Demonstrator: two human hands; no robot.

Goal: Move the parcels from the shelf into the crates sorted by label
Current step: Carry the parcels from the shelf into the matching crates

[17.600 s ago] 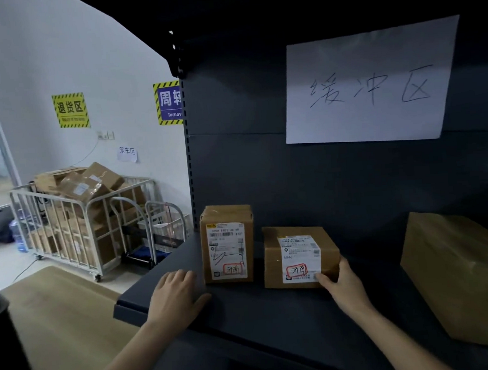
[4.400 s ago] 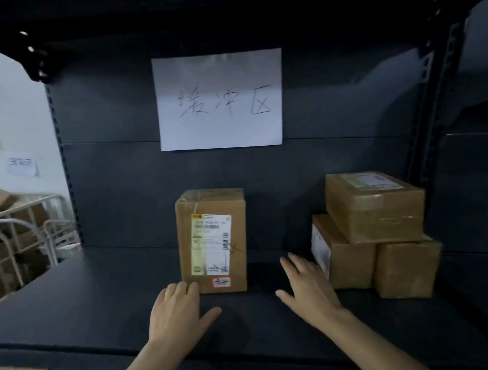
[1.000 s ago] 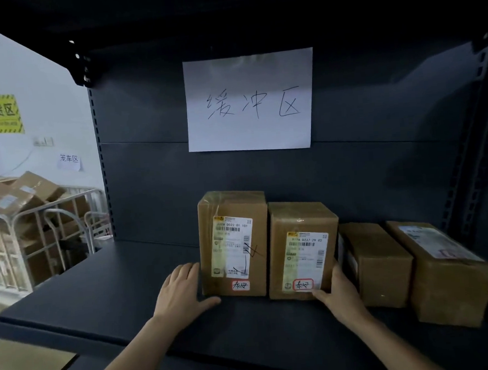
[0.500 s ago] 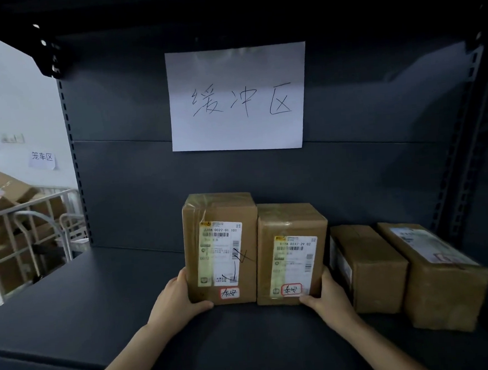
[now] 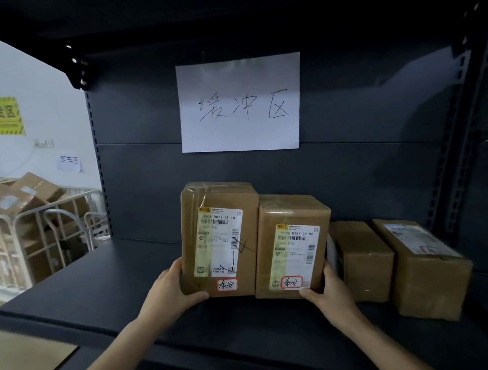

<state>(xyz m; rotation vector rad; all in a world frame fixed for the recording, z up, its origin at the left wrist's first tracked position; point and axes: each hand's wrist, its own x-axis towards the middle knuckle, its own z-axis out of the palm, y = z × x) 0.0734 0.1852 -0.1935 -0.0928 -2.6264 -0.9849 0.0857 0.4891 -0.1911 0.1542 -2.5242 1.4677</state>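
Head camera view, looking forward and down at a dark metal shelf (image 5: pixel 105 284). Two brown cardboard parcels stand upright side by side at the middle of the shelf, touching each other. The taller parcel (image 5: pixel 220 238) is on the left; the shorter parcel (image 5: pixel 292 248) is on the right. Each carries a white shipping label with barcodes on its front face and, near the bottom, a small red-bordered sticker with handwritten characters — the writing looks the same on both.

The left hand (image 5: pixel 172 291) presses against the lower left side of the taller parcel, thumb curled under its front bottom edge; the other fingers wrap around the side and are mostly hidden. The right hand (image 5: pixel 329 291) clasps the lower right corner of the shorter parcel, thumb across the front bottom edge, fingers (image 5: pixel 329 268) flat along its right side. Together the hands squeeze the pair from both ends. Whether the parcels rest on the shelf or are just lifted off it cannot be told.

To the right, two more parcels lie on the shelf: a small box (image 5: pixel 363 260) just beside the right hand, and a longer box (image 5: pixel 428 270) with a label on top.

A white paper sign (image 5: pixel 240 104) with three handwritten characters hangs on the shelf's back panel. At far left, a white wire cart (image 5: pixel 37 225) holds piled cardboard boxes below a yellow wall sign (image 5: pixel 1 116).
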